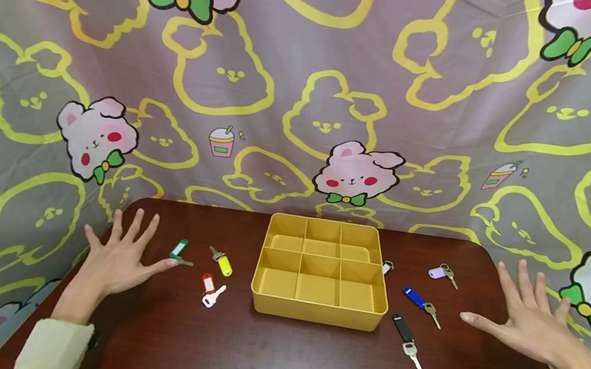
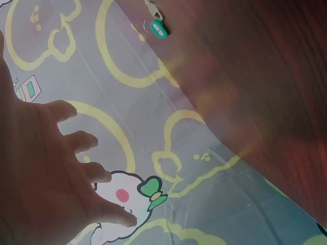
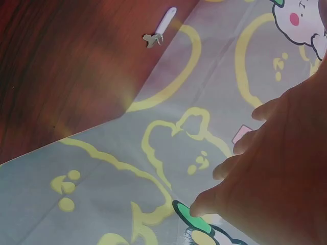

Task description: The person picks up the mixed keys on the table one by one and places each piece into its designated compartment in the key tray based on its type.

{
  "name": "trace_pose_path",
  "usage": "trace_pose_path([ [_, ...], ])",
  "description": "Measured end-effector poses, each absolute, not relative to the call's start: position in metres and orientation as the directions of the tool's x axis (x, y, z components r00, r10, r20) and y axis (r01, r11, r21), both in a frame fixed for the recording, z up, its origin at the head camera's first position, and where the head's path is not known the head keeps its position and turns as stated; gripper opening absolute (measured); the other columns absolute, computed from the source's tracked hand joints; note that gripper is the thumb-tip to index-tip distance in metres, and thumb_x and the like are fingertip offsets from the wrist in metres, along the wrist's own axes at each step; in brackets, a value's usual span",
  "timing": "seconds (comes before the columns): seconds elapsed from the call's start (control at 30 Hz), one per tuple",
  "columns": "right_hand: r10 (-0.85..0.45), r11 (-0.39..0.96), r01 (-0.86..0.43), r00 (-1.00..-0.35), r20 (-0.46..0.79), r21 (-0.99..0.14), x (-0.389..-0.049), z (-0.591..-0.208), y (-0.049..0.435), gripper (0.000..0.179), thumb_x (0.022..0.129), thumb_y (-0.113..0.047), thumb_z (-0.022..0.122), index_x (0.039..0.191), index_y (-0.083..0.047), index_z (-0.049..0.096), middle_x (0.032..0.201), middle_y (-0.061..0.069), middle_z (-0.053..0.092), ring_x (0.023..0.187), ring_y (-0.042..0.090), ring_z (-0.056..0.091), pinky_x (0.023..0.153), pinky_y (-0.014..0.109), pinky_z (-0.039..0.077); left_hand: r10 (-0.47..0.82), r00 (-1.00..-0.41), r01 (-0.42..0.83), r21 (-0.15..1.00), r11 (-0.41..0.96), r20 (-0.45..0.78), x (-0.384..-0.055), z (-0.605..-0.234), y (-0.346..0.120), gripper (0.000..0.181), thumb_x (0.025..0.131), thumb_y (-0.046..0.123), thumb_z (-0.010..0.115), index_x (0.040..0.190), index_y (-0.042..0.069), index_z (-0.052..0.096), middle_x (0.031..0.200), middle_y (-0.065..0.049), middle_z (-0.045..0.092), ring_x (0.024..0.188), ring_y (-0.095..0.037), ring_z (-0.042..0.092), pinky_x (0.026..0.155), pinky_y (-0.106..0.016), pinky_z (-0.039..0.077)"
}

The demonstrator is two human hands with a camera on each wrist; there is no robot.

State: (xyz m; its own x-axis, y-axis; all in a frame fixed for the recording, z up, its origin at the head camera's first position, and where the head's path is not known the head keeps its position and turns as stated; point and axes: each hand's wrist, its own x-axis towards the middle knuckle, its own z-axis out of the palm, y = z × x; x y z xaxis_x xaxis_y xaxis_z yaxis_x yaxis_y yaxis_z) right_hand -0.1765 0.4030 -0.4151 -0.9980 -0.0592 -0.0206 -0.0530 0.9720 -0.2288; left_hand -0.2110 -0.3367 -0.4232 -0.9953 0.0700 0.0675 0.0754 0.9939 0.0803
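Note:
My left hand point(image 1: 117, 263) is spread at the left side of the table, fingers straight, holding nothing. Nearest to its thumb lies a key with a green tag point(image 1: 179, 249), which also shows in the left wrist view as a green tag point(image 2: 159, 29). A yellow-tagged key point(image 1: 224, 265) and a red-tagged key point(image 1: 209, 284) lie farther right. On the right side my right hand point(image 1: 534, 319) is likewise spread and holds nothing. Left of it are keys with a lilac tag point(image 1: 437, 272), a blue tag point(image 1: 414, 298) and a black tag point(image 1: 403, 328).
A yellow box point(image 1: 317, 312) with several compartments stands mid-table. Another tag point(image 1: 387, 267) is partly hidden behind its right side. The dark wooden table point(image 1: 270, 364) meets a patterned cloth point(image 1: 281, 82) at the back and sides.

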Motion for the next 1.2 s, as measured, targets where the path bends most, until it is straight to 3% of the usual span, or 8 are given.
trace_pose_path([
  [0.33, -0.055, 0.972, -0.049, -0.998, -0.022, -0.228, -0.173, -0.414, 0.4, 0.13, 0.09, -0.074, 0.064, 0.166, -0.009, -0.02, 0.164, 0.03, -0.036, 0.146, 0.068, -0.027, 0.098, 0.096, -0.014, 0.086, -0.992, 0.094, 0.091, 0.991, 0.088, -0.213, -0.425, -0.332, 0.115, 0.089, 0.087, 0.045, 0.171, 0.018, 0.003, 0.175, -0.027, 0.001, 0.157, -0.062, -0.012, 0.104, -0.094, -0.014],
  [0.67, -0.058, 0.969, -0.051, -0.998, -0.025, -0.243, -0.172, -0.412, 0.398, 0.129, 0.09, -0.073, 0.064, 0.166, -0.009, -0.019, 0.165, 0.032, -0.033, 0.148, 0.067, -0.025, 0.099, 0.096, -0.011, 0.096, -0.992, 0.104, 0.094, 0.99, 0.087, -0.214, -0.424, -0.321, 0.114, 0.089, 0.086, 0.048, 0.171, 0.019, 0.006, 0.176, -0.026, 0.008, 0.158, -0.061, 0.002, 0.109, -0.092, -0.012],
  [1.0, -0.07, 0.963, -0.059, -0.997, -0.032, -0.264, -0.173, -0.415, 0.392, 0.131, 0.087, -0.073, 0.068, 0.167, -0.007, -0.013, 0.167, 0.039, -0.019, 0.15, 0.068, -0.016, 0.106, 0.092, -0.009, 0.119, -0.988, 0.128, 0.088, 0.988, 0.1, -0.216, -0.423, -0.312, 0.112, 0.09, 0.086, 0.048, 0.171, 0.019, 0.008, 0.175, -0.027, 0.014, 0.157, -0.063, 0.004, 0.112, -0.091, -0.005],
  [1.2, -0.083, 0.959, -0.068, -0.996, -0.042, -0.274, -0.174, -0.415, 0.389, 0.131, 0.086, -0.07, 0.071, 0.167, -0.001, -0.006, 0.167, 0.043, -0.009, 0.15, 0.07, -0.009, 0.108, 0.092, 0.001, 0.142, -0.985, 0.152, 0.106, 0.983, 0.1, -0.215, -0.419, -0.303, 0.112, 0.09, 0.087, 0.048, 0.171, 0.023, 0.004, 0.176, -0.023, 0.015, 0.159, -0.058, 0.01, 0.118, -0.086, 0.0],
])
